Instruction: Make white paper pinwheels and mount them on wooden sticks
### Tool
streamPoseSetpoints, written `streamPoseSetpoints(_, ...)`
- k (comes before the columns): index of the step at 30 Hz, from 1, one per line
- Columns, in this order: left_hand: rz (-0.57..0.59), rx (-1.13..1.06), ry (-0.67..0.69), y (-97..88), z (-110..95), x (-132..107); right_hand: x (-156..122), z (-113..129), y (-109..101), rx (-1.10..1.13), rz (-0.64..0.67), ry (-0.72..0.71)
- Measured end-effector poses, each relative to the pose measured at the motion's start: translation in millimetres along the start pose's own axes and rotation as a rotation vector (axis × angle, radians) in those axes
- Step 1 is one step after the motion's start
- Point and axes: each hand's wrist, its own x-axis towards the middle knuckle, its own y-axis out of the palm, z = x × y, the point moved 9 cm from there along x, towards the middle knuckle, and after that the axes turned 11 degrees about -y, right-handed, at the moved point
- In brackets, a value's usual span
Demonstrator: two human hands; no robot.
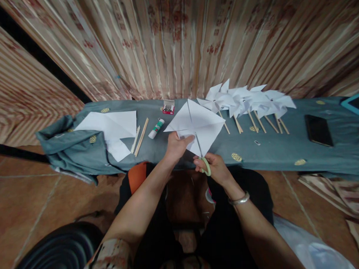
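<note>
My left hand pinches a square of white paper by its lower left part, thumb on top. The sheet is held with a corner toward me, and slits run in from its corners. In my right hand are scissors with pale green handles, fingers through the loops. Their blades lie along the paper's near corner, pointing toward its middle. Behind the sheet, to the right, several white paper pinwheels on wooden sticks lie in a row on the cloth-covered table.
Left of the paper lie a glue stick, wooden sticks and more white paper. A small red box of metal pins stands at the back. A dark phone and a blue-edged device lie at the right. A striped curtain hangs behind.
</note>
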Motion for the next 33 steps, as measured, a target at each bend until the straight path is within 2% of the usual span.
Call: streamPoseSetpoints(33, -0.028, -0.008, 0.010, 0.4, -0.6, -1.7, 0.1, 4.2, -0.7, -0.039, 0.026, -0.040)
